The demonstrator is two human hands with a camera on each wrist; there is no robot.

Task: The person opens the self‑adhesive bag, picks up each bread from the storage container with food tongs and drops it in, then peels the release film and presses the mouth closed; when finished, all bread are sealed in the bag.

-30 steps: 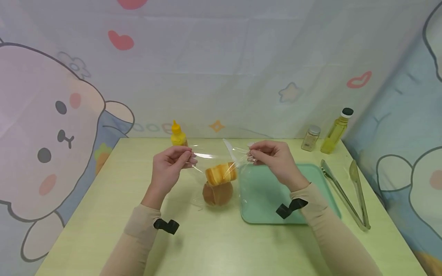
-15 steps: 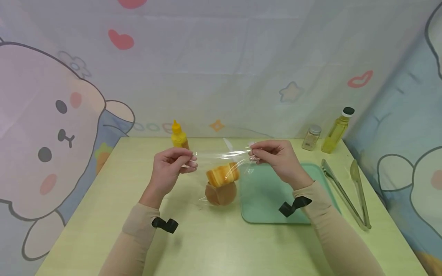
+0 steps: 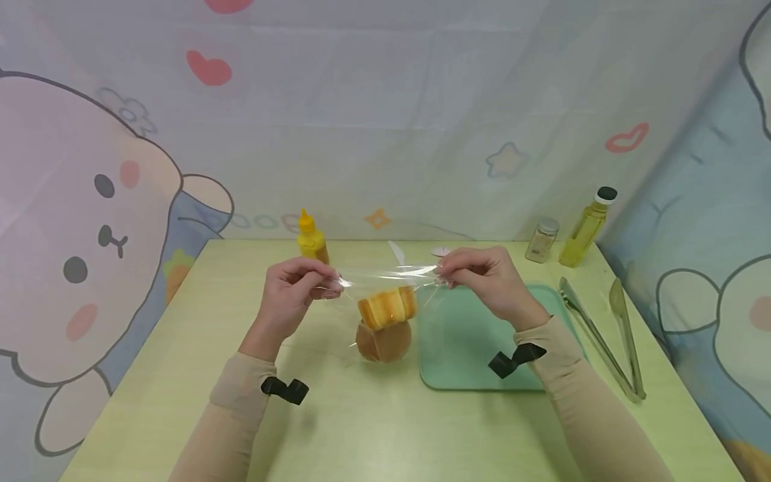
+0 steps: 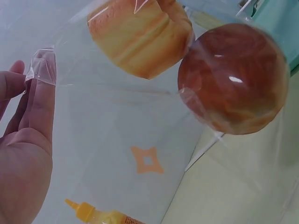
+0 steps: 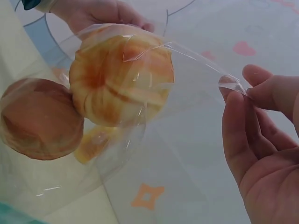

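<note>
A clear plastic bag (image 3: 391, 273) hangs between both hands, its top edge stretched across. My left hand (image 3: 290, 294) pinches the bag's left upper corner between thumb and fingers. On the opposite side, my right hand (image 3: 486, 278) pinches the right upper corner, thumb against fingers, as the right wrist view also shows. Inside the bag are two breads. A golden striped bread (image 3: 387, 308) rests on top of a brown round bun (image 3: 384, 343). In the left wrist view the glossy bun (image 4: 233, 79) shows beside the striped bread (image 4: 140, 39) through the film.
A green tray (image 3: 476, 371) lies right of the bag, partly under the right forearm. Metal tongs (image 3: 629, 348) lie farther right. Behind stand a yellow squeeze bottle (image 3: 312, 242), a spice jar (image 3: 542, 241) and an oil bottle (image 3: 584, 234). A white knife (image 3: 396, 252) lies near the back edge.
The bag's top edge has gone from spread apart to a narrow, taut band. The breads have swung slightly right and settled a little lower. Both hands have stayed nearly in place.
</note>
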